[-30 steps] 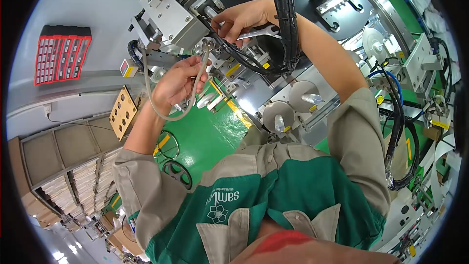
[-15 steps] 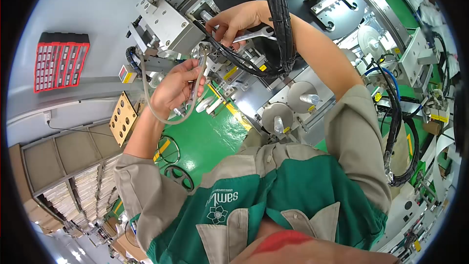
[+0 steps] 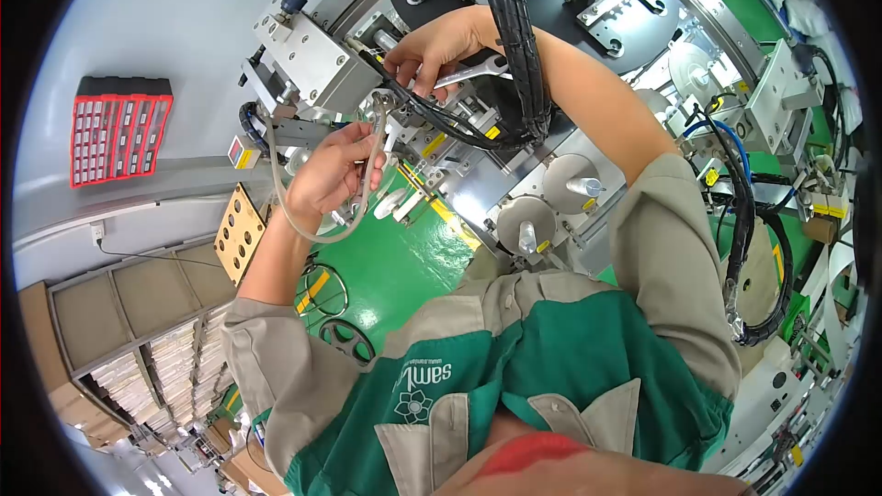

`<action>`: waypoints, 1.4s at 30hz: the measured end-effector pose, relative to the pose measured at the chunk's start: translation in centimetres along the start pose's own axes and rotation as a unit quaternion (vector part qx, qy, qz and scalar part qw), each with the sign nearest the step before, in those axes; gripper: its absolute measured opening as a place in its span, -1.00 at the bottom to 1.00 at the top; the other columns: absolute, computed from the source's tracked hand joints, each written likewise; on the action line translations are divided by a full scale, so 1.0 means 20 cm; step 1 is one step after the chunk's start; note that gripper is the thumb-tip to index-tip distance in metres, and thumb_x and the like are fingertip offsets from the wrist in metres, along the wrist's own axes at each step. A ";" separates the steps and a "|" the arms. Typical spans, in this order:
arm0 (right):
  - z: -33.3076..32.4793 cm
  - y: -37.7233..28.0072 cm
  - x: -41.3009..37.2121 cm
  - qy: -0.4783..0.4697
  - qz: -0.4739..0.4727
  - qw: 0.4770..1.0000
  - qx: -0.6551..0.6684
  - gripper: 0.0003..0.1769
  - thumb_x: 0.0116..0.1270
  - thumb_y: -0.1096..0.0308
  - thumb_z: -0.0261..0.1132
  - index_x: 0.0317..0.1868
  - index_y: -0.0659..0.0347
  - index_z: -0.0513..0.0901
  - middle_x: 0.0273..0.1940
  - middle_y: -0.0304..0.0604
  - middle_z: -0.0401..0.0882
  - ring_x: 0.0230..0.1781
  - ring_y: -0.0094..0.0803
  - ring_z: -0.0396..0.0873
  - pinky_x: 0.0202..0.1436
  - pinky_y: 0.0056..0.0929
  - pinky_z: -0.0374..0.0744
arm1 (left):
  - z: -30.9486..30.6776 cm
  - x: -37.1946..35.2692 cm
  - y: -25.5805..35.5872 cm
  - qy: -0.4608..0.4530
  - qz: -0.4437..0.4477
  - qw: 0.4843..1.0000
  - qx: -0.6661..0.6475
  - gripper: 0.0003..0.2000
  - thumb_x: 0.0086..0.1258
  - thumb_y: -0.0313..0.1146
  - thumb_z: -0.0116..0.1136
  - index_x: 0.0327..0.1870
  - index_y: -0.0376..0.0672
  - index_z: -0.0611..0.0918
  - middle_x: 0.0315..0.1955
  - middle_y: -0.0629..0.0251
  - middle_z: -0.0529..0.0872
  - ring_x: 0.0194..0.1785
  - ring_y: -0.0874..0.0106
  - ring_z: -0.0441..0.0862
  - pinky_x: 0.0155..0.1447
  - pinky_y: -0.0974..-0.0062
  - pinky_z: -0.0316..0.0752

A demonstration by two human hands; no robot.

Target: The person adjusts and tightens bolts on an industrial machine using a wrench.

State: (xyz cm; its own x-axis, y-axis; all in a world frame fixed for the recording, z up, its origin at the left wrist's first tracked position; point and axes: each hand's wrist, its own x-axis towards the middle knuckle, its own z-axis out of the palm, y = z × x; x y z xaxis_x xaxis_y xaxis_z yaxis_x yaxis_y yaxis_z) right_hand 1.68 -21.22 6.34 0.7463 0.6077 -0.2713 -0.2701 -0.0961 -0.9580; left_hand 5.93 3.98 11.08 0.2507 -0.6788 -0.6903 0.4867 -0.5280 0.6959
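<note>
My right hand (image 3: 439, 48) is closed on a silver open-end wrench (image 3: 473, 72), beside a metal block (image 3: 308, 55) of the machine. The wrench's open jaw points right, and its other end is hidden by the fingers and black cables (image 3: 432, 112). Lower and to the left, my left hand (image 3: 335, 170) has curled fingers below the machine parts. A translucent hose (image 3: 317, 237) loops past its fingers and wrist up to a fitting (image 3: 384, 99). Whatever the left fingers grip is mostly covered, with some metal showing around them.
A thick black cable bundle (image 3: 516, 37) hangs in front of my right forearm. Round rollers (image 3: 525, 225) stand at the machine's near side. Green floor (image 3: 404, 266) shows below. On the left are a red parts organizer (image 3: 121, 133) and a perforated tan plate (image 3: 241, 234).
The view has shifted slightly. My right hand stays at the same spot with the wrench, and the left hand stays beside the hose with its fingers curled.
</note>
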 end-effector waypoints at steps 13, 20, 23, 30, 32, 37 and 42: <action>-0.02 0.02 0.01 -0.003 0.013 1.000 0.002 -0.42 0.03 0.44 0.36 0.06 0.38 0.33 -0.20 -0.18 0.53 -0.48 -0.49 0.61 -0.45 -0.63 0.61 | -0.02 0.01 -0.01 0.006 0.017 1.000 0.017 -0.85 0.49 -0.37 -0.08 -0.06 -0.21 0.37 -0.49 0.35 0.50 -0.55 0.55 0.47 -0.46 0.63 0.46; -0.02 0.01 0.01 0.003 0.016 1.000 0.008 -0.41 0.03 0.44 0.36 0.06 0.37 0.32 -0.19 -0.15 0.53 -0.47 -0.50 0.62 -0.46 -0.64 0.60 | -0.02 0.01 -0.01 0.011 0.019 1.000 0.016 -0.85 0.48 -0.37 -0.07 -0.05 -0.21 0.36 -0.49 0.35 0.50 -0.56 0.56 0.48 -0.47 0.64 0.45; 0.03 -0.01 -0.02 0.031 0.013 0.999 0.029 -0.46 0.01 0.46 0.34 0.01 0.41 0.35 -0.30 -0.15 0.54 -0.49 -0.50 0.61 -0.46 -0.64 0.58 | 0.03 -0.02 -0.02 0.052 0.043 0.995 0.074 -0.86 0.48 -0.38 -0.09 -0.07 -0.23 0.38 -0.48 0.31 0.54 -0.49 0.49 0.60 -0.42 0.64 0.52; 0.08 -0.06 -0.16 0.135 0.025 0.990 -0.045 -0.55 0.17 0.37 0.30 0.00 0.47 0.44 -0.37 -0.13 0.64 -0.50 -0.57 0.55 -0.45 -0.65 0.48 | 0.09 -0.01 -0.29 0.080 0.130 0.987 0.044 -0.87 0.47 -0.38 -0.10 -0.15 -0.25 0.38 -0.52 0.23 0.58 -0.46 0.44 0.64 -0.41 0.61 0.52; 0.03 -0.05 -0.21 0.139 0.007 0.990 -0.025 -0.53 0.22 0.37 0.30 0.06 0.47 0.41 -0.17 -0.04 0.62 -0.30 -0.55 0.56 -0.26 -0.65 0.52 | 0.08 0.09 -0.44 0.123 0.269 0.949 0.108 -0.88 0.47 -0.36 -0.10 -0.13 -0.20 0.37 -0.64 0.33 0.50 -0.60 0.57 0.47 -0.55 0.67 0.33; 0.01 -0.04 -0.23 0.101 -0.020 0.994 -0.039 -0.62 0.28 0.38 0.22 0.03 0.42 0.42 -0.15 -0.06 0.61 -0.24 -0.51 0.60 -0.15 -0.58 0.56 | 0.29 0.29 -0.48 0.275 0.336 0.892 -0.126 -0.75 0.43 -0.37 -0.03 0.05 -0.18 0.31 -0.67 0.48 0.34 -0.72 0.68 0.20 -0.68 0.67 0.06; 0.07 -0.10 -0.19 0.080 0.064 0.994 -0.031 -0.69 0.29 0.38 0.25 -0.08 0.47 0.51 -0.35 -0.10 0.63 -0.37 -0.47 0.64 -0.31 -0.55 0.60 | 0.27 0.39 -0.33 0.169 0.298 0.892 -0.295 -0.93 0.35 -0.47 -0.01 -0.37 -0.13 0.41 -0.73 0.52 0.28 -0.76 0.68 0.14 -0.71 0.65 0.00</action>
State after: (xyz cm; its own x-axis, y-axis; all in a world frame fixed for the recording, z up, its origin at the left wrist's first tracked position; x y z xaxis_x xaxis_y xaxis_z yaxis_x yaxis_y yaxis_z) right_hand -1.48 -22.14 9.51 0.7967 0.4547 -0.3982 -0.3346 -0.2169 -0.9171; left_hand 0.04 -0.56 2.23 0.8013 -0.5041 -0.3223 0.5139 0.3039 0.8022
